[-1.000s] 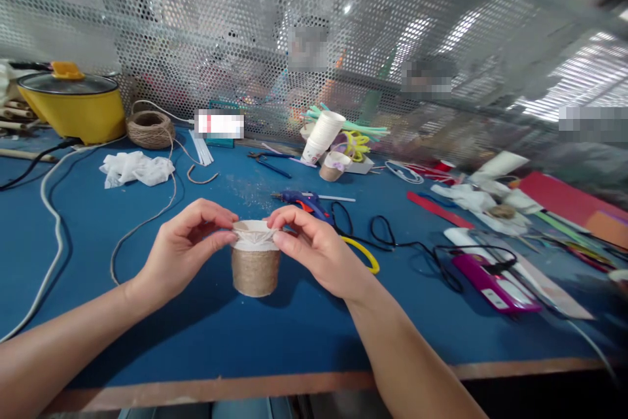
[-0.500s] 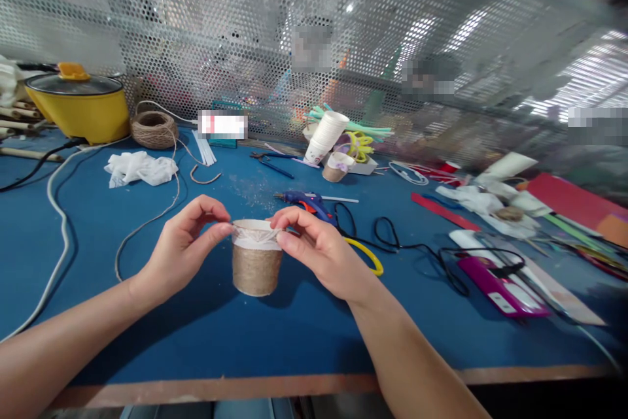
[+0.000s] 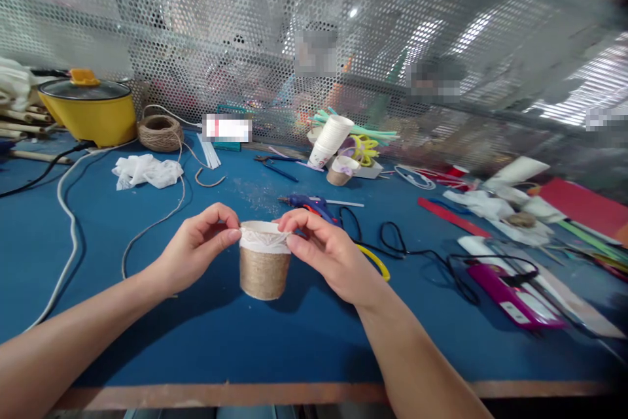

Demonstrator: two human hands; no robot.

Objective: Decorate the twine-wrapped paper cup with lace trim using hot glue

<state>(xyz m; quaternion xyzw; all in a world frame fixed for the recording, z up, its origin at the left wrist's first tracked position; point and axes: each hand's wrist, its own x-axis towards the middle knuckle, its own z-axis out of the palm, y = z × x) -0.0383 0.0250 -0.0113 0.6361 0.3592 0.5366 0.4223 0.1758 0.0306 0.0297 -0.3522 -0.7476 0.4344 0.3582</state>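
Observation:
A paper cup (image 3: 263, 274) wrapped in brown twine is upright between my hands, just above or on the blue tabletop; I cannot tell if its base touches. White lace trim (image 3: 262, 242) runs around its upper part, below the rim. Thumb and fingers of my left hand (image 3: 205, 246) pinch the lace at the cup's left edge. On the right edge, my right hand (image 3: 330, 250) pinches the lace and rim, its fingertips partly behind the cup. A blue glue gun (image 3: 307, 203) lies just beyond my right hand.
A yellow electric pot (image 3: 93, 115), a twine roll (image 3: 159, 133) and crumpled white lace (image 3: 147, 172) are at the left. Stacked paper cups (image 3: 331, 141), a small decorated basket (image 3: 342, 170) and pliers (image 3: 277, 167) lie behind. A purple power strip (image 3: 515, 295) and black cord are at the right.
The camera view has shifted slightly, so everything sits a little further right and lower. Both hands keep their pinch at the cup's upper edge, with only small finger movement.

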